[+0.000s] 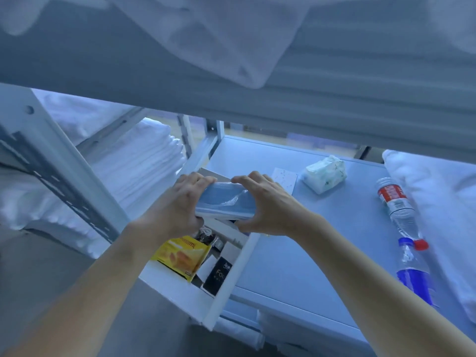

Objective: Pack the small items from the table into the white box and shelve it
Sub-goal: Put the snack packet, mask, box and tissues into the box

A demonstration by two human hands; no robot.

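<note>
A blue plastic-wrapped pack (224, 202) is held just above the open white box (226, 284), the left hand (177, 204) gripping its left end and the right hand (268, 202) its right end, fingers curled over the top edge and thumbs underneath. Inside the box lie a yellow snack packet (180, 256) and a black sachet (219, 275), and the box stands at the left edge of the pale blue tabletop (296, 253). Farther right on the tabletop lie a tissue pack (324, 173), a red-labelled water bottle (396, 204) and a blue-labelled bottle (414, 271), with folded white towels (139, 166) on the shelf to the left.
</note>
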